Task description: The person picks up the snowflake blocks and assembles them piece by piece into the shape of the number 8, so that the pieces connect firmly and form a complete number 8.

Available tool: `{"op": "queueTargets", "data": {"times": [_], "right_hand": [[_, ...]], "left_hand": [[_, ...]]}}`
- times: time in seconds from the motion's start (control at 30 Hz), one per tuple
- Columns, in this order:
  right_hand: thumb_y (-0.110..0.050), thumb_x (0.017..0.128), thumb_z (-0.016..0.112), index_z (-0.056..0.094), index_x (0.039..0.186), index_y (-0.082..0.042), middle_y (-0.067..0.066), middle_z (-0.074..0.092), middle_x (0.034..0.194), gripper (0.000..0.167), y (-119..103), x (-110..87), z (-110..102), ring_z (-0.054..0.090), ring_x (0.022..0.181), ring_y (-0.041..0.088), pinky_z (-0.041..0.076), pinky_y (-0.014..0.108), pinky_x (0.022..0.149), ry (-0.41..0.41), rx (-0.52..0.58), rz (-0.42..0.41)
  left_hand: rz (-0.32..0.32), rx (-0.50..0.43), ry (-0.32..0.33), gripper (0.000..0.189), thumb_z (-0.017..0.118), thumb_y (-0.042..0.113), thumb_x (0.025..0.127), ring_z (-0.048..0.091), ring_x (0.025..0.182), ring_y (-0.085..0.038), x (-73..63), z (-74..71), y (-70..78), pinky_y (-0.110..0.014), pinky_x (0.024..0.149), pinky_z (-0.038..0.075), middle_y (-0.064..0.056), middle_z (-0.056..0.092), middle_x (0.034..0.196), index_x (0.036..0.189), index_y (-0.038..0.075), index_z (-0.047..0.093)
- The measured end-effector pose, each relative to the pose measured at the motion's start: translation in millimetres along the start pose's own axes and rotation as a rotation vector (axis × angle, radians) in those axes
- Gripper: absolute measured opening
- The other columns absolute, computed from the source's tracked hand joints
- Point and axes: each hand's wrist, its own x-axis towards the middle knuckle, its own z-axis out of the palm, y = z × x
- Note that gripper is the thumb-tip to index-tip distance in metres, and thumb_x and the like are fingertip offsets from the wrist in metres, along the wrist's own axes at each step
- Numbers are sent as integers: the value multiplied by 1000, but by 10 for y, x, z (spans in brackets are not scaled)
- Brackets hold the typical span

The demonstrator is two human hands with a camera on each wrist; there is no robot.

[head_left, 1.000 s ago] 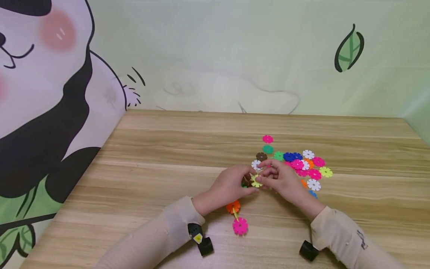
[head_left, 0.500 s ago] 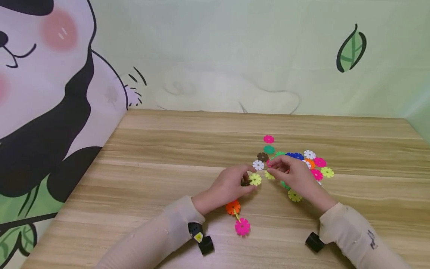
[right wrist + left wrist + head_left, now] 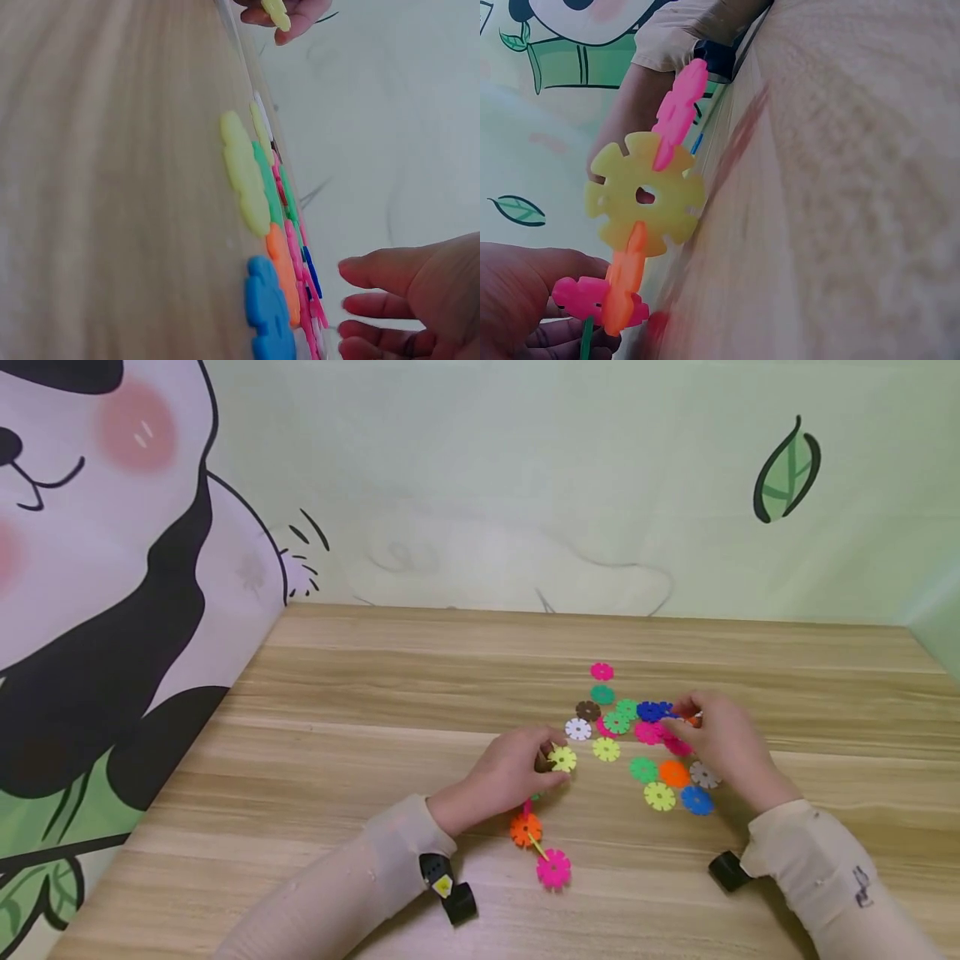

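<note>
My left hand point(image 3: 513, 768) grips a chain of slotted plastic snowflake discs between thumb and fingers. A yellow disc point(image 3: 562, 759) faces up at the fingertips, while an orange disc point(image 3: 526, 831) and a pink disc point(image 3: 553, 869) trail toward the front. In the left wrist view, a yellow disc point(image 3: 611, 184) slots edgewise onto an orange disc point(image 3: 624, 289); the palm hides part of the chain. My right hand point(image 3: 731, 747) hovers over the loose discs, thumb and fingers apart and holding nothing, close to the dark blue discs point(image 3: 650, 711) and pink discs point(image 3: 649, 732).
Loose discs spread over the wooden table point(image 3: 375, 693): a green disc point(image 3: 643, 769), an orange disc point(image 3: 673, 773), a blue disc point(image 3: 697, 800) and a yellow disc point(image 3: 659, 796) lie near the right forearm. A white disc point(image 3: 578, 729) lies just beyond the left hand. A printed wall stands behind.
My right hand has let go of the yellow disc on the chain and moved right over the loose discs. The left hand stays nearly in place, the chain's lower end swinging slightly right.
</note>
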Motion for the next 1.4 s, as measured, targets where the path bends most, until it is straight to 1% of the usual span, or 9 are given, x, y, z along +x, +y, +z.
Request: {"op": "queueTargets", "data": {"times": [0.1, 0.2, 0.33, 0.43, 0.6, 0.73, 0.87, 1.17, 1.4], "right_hand": [[-28, 90, 66, 61, 111, 4, 21, 64, 100, 38, 21, 10, -7, 57, 83, 29, 49, 36, 69, -21, -44, 1], [-30, 88, 69, 62, 111, 6, 20, 62, 99, 43, 33, 12, -4, 55, 83, 29, 47, 36, 69, -32, -74, -6], [-27, 87, 71, 62, 108, 5, 20, 60, 96, 39, 42, 16, 6, 54, 83, 29, 46, 36, 69, -29, -74, -22], [-22, 86, 71, 61, 105, 5, 19, 60, 95, 34, 46, 26, 15, 54, 82, 29, 46, 35, 69, -18, -55, -42], [-13, 88, 68, 57, 105, 5, 18, 61, 92, 28, 56, 34, 17, 56, 78, 26, 45, 29, 65, -24, 15, -56], [-8, 90, 65, 56, 107, 7, 18, 62, 90, 25, 59, 27, 1, 58, 72, 21, 48, 25, 61, -43, 84, -54], [-7, 90, 64, 59, 105, 6, 17, 64, 88, 20, 36, 2, -15, 59, 67, 17, 51, 23, 58, -54, 122, -59], [-8, 89, 66, 65, 97, 1, 12, 67, 85, 12, -143, -82, -3, 58, 71, 18, 47, 20, 57, -5, 134, -194], [-9, 88, 68, 66, 96, -4, 7, 68, 87, 10, -304, -151, 77, 62, 80, 17, 51, 18, 69, -8, 173, -264]], "left_hand": [[8, -4, 6, 39, 75, 22, 84, 58, 82, -13, 2, 2, -9, -20, 69, 44, -5, 67, 96, 120, 11, 62], [18, -2, 13, 37, 75, 22, 84, 58, 82, -13, 0, 3, -16, -20, 70, 44, -4, 66, 96, 118, 12, 62], [21, 4, 22, 36, 75, 22, 84, 58, 83, -13, -1, 7, -26, -21, 71, 45, -4, 66, 99, 116, 11, 64], [15, 9, 30, 35, 75, 22, 84, 58, 86, -14, -1, 9, -33, -22, 74, 46, -4, 66, 100, 115, 10, 64], [25, 21, 39, 35, 74, 22, 85, 60, 90, -15, -9, 14, -43, -23, 77, 49, -5, 67, 104, 116, 9, 65], [38, 29, 45, 36, 74, 21, 84, 57, 81, -13, -19, 19, -48, -20, 69, 46, -7, 66, 110, 118, 10, 66], [38, 33, 43, 35, 75, 21, 84, 51, 72, -8, -25, 31, -59, -17, 62, 41, -6, 64, 104, 116, 11, 67], [66, 65, 37, 34, 75, 22, 84, 51, 72, -8, -27, 49, -79, -17, 63, 40, -4, 60, 95, 115, 10, 67], [83, 69, 39, 36, 75, 22, 84, 51, 74, -9, -17, 59, -87, -17, 63, 40, -3, 60, 95, 117, 10, 67]]}}
